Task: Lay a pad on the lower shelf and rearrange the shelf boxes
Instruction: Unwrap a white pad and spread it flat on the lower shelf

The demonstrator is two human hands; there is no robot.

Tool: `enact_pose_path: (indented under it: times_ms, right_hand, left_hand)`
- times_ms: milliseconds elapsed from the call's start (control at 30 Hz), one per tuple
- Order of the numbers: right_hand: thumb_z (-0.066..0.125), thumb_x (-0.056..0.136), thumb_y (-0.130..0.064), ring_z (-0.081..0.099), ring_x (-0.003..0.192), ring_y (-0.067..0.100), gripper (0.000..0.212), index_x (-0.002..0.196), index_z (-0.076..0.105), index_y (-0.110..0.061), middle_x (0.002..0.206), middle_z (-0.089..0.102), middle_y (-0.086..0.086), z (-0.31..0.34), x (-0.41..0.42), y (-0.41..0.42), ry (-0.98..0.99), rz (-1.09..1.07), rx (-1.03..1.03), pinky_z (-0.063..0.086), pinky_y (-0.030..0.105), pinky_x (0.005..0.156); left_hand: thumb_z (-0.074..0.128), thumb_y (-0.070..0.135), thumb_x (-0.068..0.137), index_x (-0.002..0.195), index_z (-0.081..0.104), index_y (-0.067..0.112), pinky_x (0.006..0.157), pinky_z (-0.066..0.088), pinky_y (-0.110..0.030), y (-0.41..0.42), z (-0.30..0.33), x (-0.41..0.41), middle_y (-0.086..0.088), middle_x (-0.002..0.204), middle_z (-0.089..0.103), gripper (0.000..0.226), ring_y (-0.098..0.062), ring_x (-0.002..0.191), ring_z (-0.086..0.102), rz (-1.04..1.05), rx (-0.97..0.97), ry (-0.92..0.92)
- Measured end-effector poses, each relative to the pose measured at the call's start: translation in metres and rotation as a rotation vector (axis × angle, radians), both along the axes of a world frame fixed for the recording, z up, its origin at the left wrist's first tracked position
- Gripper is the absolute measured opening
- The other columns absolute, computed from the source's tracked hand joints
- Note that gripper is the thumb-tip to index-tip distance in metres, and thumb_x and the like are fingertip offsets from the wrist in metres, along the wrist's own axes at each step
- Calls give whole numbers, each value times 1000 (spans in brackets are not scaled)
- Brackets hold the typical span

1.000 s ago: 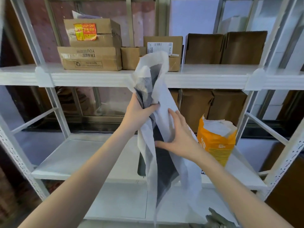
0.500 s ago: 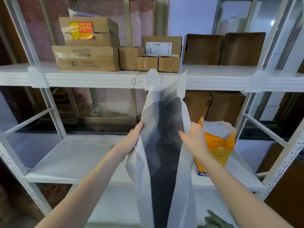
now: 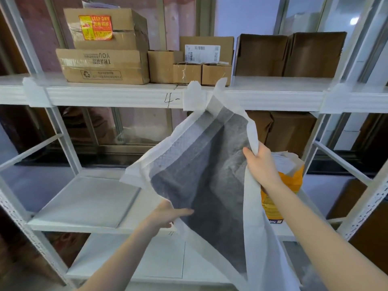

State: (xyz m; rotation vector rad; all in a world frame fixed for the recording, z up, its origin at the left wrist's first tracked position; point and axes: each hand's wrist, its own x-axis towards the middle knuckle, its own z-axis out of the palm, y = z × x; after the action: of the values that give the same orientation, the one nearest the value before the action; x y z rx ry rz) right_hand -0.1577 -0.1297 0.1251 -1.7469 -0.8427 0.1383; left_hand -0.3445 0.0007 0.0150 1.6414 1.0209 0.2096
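Note:
A white-edged pad with a grey middle (image 3: 201, 175) hangs half unfolded in front of the white shelving. My left hand (image 3: 168, 213) grips its lower left edge, and my right hand (image 3: 260, 164) pinches its right border higher up. The lower shelf (image 3: 88, 204) lies behind and left of the pad. On the upper shelf (image 3: 126, 97) stand several cardboard boxes: a stacked pair (image 3: 105, 66) at the left, small ones (image 3: 189, 72) in the middle and two dark open ones (image 3: 289, 55) at the right.
An orange bag (image 3: 287, 185) stands on the lower shelf behind my right wrist, with brown boxes (image 3: 287, 133) behind it. White uprights (image 3: 69, 143) frame the bay. Another shelf (image 3: 136, 259) lies below.
The pad has opened out from a narrow hanging strip into a wide sheet. My left hand dropped down and left along its edge; my right hand moved right and up.

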Motion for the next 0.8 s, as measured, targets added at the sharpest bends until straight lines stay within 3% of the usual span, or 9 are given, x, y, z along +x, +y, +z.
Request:
enact_pose_path:
  times_ms: [100, 233, 333, 433, 533, 633, 667, 733, 800]
  right_hand:
    - [37, 98, -19, 58, 86, 20, 33, 130, 41, -16, 92, 58, 0, 0, 7, -4, -163, 22, -89, 45, 41, 93]
    - [61, 83, -13, 57, 95, 23, 54, 122, 25, -23, 114, 50, 8, 7, 24, -16, -124, 154, -274, 53, 39, 79]
    - [62, 77, 6, 58, 94, 25, 83, 134, 12, -29, 120, 48, 6, 13, 36, -29, -219, 273, -509, 51, 16, 67]
    - [54, 78, 15, 58, 98, 40, 103, 147, -9, -29, 138, 39, 11, 6, 51, -35, -224, 264, -472, 51, 38, 75]
    - [55, 81, 14, 57, 97, 21, 72, 141, 32, -18, 113, 52, -2, 0, 54, -38, -217, 145, -289, 47, 16, 67]
    - [49, 84, 14, 50, 70, 0, 33, 82, 61, -16, 76, 58, -3, -1, 49, -42, -318, 69, -176, 39, 5, 52]
    - [47, 86, 13, 49, 70, -3, 28, 84, 63, -11, 77, 60, 3, -2, 50, -43, -342, 68, -171, 38, 4, 51]
    - [48, 88, 10, 52, 82, 0, 21, 102, 63, 5, 89, 62, 14, -3, 51, -45, -390, 83, -156, 37, 6, 53]
    - [49, 89, 7, 51, 81, 8, 24, 109, 59, 2, 90, 57, 7, -5, 56, -48, -399, 123, -196, 36, 0, 56]
  left_hand:
    - [66, -2, 72, 88, 65, 0, 63, 55, -35, 4, -7, 14, -15, 85, 65, 16, -25, 71, 62, 148, 105, -108]
    - [54, 9, 89, 95, 62, 0, 76, 46, -38, 23, 5, 20, -22, 104, 66, 13, -37, 101, 60, 199, 355, -125]
    - [40, 13, 96, 83, 48, -6, 70, 39, -42, 39, 21, 18, -35, 97, 62, 25, -48, 94, 57, 161, 591, -12]
    - [33, 20, 100, 98, 53, -10, 72, 38, -40, 49, 38, 13, -35, 101, 62, 36, -49, 96, 57, 182, 674, -23]
    - [29, 29, 99, 94, 56, -10, 74, 33, -32, 54, 53, 10, -27, 86, 63, 48, -34, 86, 61, 202, 596, -108]
    - [54, 23, 94, 74, 60, 8, 77, 34, -21, 55, 64, 7, -3, 73, 58, 25, -7, 73, 58, 153, 404, -249]
    - [64, 23, 88, 81, 63, 13, 80, 38, -23, 59, 65, 5, -1, 83, 61, 13, -11, 83, 58, 111, 342, -226]
    - [72, 26, 81, 114, 60, 18, 92, 40, -29, 69, 60, -2, 4, 111, 57, 36, -16, 107, 53, 58, 244, -138]
    - [71, 20, 80, 108, 61, 26, 84, 41, -31, 78, 61, -7, 5, 106, 57, 31, -17, 106, 49, 54, 217, -231]
